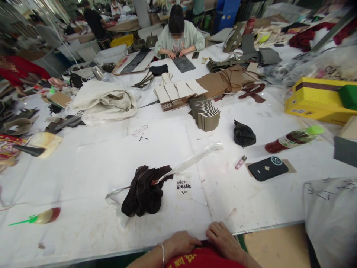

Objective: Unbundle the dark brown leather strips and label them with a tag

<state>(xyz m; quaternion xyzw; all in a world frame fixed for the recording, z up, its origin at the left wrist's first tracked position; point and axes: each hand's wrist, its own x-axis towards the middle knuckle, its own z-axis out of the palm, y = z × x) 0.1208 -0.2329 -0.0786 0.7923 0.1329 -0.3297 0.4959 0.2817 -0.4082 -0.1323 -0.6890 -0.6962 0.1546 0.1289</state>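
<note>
My left hand (182, 242), a thin bangle on its wrist, rests on the near edge of the white table (83, 178); its fingers are tucked out of sight. Just to its right, my right hand (223, 238) lies flat on the same edge with fingers stretched out and nothing in it. Nearest to both is a bundle of dark brown leather pieces (145, 191) tied with a white strip (195, 158), lying a little beyond the hands. A handwritten note (184, 186) is beside the bundle.
Pink thread snips (240, 162), a black phone case (267, 168), a bottle of red drink (292, 138) and a yellow box (315, 98) lie to the right. Stacks of grey (206, 116) and beige pieces (175, 95) sit mid-table. A seated person (178, 35) works across from me. A plastic bag (331, 219) stands at near right.
</note>
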